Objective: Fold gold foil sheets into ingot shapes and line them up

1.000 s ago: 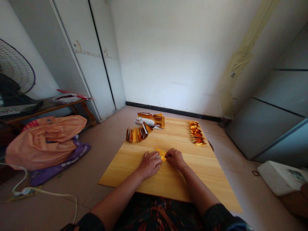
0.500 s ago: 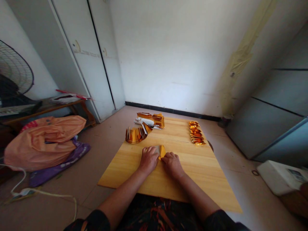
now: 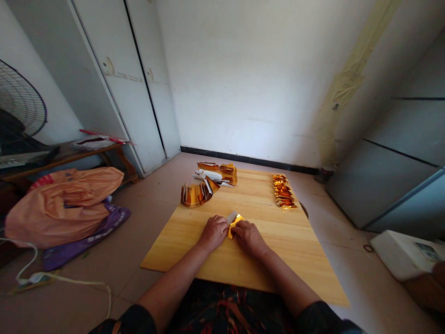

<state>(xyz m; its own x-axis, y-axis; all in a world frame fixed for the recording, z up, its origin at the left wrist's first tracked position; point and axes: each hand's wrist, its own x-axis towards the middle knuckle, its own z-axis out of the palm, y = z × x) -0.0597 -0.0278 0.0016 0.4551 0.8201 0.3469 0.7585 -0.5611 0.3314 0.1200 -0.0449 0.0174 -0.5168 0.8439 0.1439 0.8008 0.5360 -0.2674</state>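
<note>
A small sheet of gold foil paper (image 3: 231,230), with a pale backing side showing at its far end, lies partly folded between my hands over the wooden table (image 3: 194,246). My left hand (image 3: 214,230) is closed on its left edge. From the other side, the closed fingers of my right hand (image 3: 249,235) grip its right part. My fingertips hide much of the folds. Beyond my left hand sits a curved stack of gold paper sheets (image 3: 194,195). Several folded shiny gold pieces (image 3: 283,191) form a row at the table's far right.
Behind the curved stack lie more gold sheets (image 3: 229,173) and a white roll or packet (image 3: 207,175). An orange cloth or bag (image 3: 62,204) and a purple bag (image 3: 86,239) are left of the table. A white box (image 3: 403,255) stands on the right.
The foil paper has turned and been folded further, showing more shiny gold between my hands. Both hands have shifted slightly, still holding it. The stacks and the row have stayed put.
</note>
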